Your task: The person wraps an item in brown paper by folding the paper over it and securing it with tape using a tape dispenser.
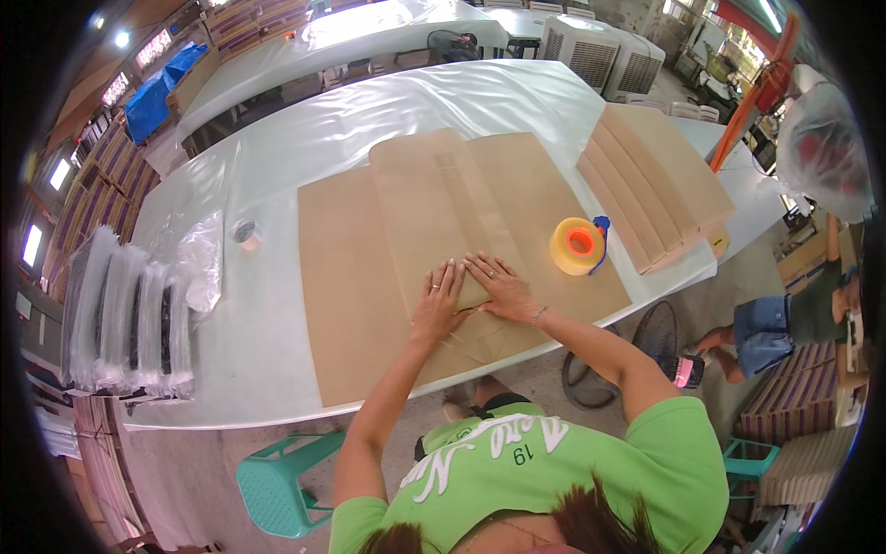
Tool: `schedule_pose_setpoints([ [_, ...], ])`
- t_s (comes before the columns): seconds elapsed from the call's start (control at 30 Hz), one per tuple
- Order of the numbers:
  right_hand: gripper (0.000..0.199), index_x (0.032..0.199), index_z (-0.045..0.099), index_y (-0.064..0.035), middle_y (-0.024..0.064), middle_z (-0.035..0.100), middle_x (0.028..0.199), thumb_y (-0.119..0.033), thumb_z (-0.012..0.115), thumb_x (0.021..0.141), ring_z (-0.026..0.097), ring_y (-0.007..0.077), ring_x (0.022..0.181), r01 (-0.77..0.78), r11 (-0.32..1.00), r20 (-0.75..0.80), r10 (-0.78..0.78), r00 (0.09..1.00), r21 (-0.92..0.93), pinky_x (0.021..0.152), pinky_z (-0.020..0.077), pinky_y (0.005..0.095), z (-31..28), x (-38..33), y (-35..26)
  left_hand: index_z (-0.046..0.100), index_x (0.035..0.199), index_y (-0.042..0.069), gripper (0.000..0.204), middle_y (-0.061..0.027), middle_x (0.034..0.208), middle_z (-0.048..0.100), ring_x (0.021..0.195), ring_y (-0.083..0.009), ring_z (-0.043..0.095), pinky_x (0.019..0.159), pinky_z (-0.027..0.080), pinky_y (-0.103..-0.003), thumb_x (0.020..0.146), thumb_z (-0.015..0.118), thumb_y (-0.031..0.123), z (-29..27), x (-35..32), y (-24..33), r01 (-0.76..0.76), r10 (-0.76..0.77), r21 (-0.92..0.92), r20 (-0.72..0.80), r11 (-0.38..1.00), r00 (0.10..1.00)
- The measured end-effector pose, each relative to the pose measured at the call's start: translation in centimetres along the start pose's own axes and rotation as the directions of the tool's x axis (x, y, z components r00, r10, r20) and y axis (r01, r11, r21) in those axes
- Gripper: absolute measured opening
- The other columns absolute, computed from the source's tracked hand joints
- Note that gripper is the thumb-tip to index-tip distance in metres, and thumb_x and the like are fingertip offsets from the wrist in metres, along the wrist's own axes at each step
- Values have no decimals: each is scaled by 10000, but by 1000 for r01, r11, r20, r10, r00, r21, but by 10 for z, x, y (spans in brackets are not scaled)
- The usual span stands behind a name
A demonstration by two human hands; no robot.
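Note:
A brown paper-wrapped bundle point(429, 203) lies on a large flat sheet of brown cardboard point(337, 286) on the table. Both palms press down on the near end of the bundle. My left hand point(440, 300) lies flat with its fingers stretched out. Beside it, my right hand point(498, 288) also rests flat, fingertips almost meeting the left. Below the hands, the near end of the wrapping shows folded edges. A roll of yellow tape point(578, 246) with an orange core and a blue dispenser sits on the cardboard, right of my right hand.
Folded brown cardboard pieces point(651, 185) are stacked at the table's right. Plastic-wrapped items point(129, 314) stand at the left, near a small roll point(245, 234). A green stool point(281, 485) is below the near edge. Another person point(775, 323) is at the right.

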State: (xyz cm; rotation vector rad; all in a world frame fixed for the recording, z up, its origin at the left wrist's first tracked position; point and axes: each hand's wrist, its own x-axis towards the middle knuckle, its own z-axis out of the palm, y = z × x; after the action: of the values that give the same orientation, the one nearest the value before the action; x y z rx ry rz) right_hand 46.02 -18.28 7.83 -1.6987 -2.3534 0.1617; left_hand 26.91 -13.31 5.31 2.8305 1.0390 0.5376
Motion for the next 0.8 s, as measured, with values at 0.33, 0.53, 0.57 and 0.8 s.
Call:
schedule_pose_setpoints([
  [0.33,994,1503,179,-138,28,219,1554,-321,767,722,192,224,1436,-16,999,22,17,1000,-36,1169,189,413,-2,1,-3,242,1490,102,977,-80,1494,326,1403,-220,281,1124,263,-468,733,694,524,4,-3,6,47,-46,133,-16,990,999],
  [0.53,1005,1504,175,-136,37,216,1555,-329,769,716,183,227,1439,1,999,24,-1,1000,-33,1171,176,413,-3,2,-1,249,1486,94,971,-105,1493,333,1401,-252,289,1124,256,-490,733,709,501,8,-2,4,35,-32,107,-29,994,999],
  [0.57,1005,1504,176,-136,37,215,1555,-327,769,716,183,227,1439,4,1000,17,-3,1000,-31,1171,178,413,-2,2,0,263,1478,95,971,-97,1491,335,1397,-245,293,1125,250,-491,723,711,511,8,-2,6,49,-46,127,-27,991,999],
  [0.8,1004,1510,160,-141,40,197,1564,-293,759,720,171,227,1444,16,1000,22,-15,1000,-27,1176,163,417,-3,0,2,301,1448,94,1025,-89,1487,336,1389,-241,298,1135,210,-503,641,776,509,13,6,17,156,-156,121,-14,980,988],
])
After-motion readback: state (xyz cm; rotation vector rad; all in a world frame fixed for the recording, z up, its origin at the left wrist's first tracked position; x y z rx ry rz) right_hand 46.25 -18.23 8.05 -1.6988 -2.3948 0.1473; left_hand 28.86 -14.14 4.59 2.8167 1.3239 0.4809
